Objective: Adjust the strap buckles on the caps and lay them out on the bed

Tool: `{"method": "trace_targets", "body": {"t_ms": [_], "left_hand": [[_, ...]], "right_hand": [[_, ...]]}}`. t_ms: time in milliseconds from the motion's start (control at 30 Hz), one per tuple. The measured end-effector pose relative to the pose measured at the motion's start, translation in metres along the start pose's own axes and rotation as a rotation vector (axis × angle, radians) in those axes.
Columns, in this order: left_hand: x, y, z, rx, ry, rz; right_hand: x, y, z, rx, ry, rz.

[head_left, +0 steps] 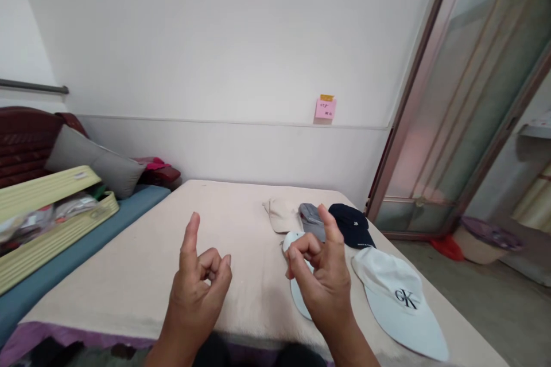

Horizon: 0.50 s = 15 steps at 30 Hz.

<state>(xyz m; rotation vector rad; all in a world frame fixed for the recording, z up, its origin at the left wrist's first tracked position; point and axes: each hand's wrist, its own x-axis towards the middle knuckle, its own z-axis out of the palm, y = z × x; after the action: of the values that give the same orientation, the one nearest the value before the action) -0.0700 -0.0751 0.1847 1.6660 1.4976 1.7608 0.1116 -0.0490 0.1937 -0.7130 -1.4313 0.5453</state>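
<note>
My left hand [196, 287] is raised above the left-middle part of a bed-like surface [142, 275] with a pale cover. One of its fingers points up while the others curl in toward the thumb, and nothing shows in it. My right hand [325, 281] makes a similar shape, one finger up, the rest bent to the thumb, also without an object. Behind it lies a pale blue cap [300, 298], partly hidden. Farther back are a beige cap [284, 215], a grey cap [311, 221] and a navy cap [350, 225]. A white cap with black letters [398, 292] lies to the right.
At left, a long yellow container [55, 241] holds bagged items, near a grey pillow [97, 157]. A pink note [326, 109] is stuck on the wall. On the right stand a sliding glass door [456, 97] and a lined bin [482, 241] on the floor.
</note>
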Motion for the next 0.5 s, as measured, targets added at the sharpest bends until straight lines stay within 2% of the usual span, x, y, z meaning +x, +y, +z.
{"method": "trace_targets", "body": {"t_ms": [133, 267, 367, 500], "left_hand": [[0.016, -0.033, 0.021, -0.083, -0.027, -0.153], [0.03, -0.082, 0.06, -0.108, -0.034, -0.299], [0.034, -0.119, 0.096, -0.178, -0.095, -0.416], [0.032, -0.166, 0.14, -0.278, -0.151, -0.538]], "right_hand": [[0.006, 0.041, 0.003, -0.046, -0.044, 0.08], [0.013, 0.094, -0.007, -0.236, -0.021, 0.197], [0.02, 0.14, -0.026, -0.438, 0.038, 0.251], [0.022, 0.201, -0.062, -0.717, 0.088, 0.294]]}}
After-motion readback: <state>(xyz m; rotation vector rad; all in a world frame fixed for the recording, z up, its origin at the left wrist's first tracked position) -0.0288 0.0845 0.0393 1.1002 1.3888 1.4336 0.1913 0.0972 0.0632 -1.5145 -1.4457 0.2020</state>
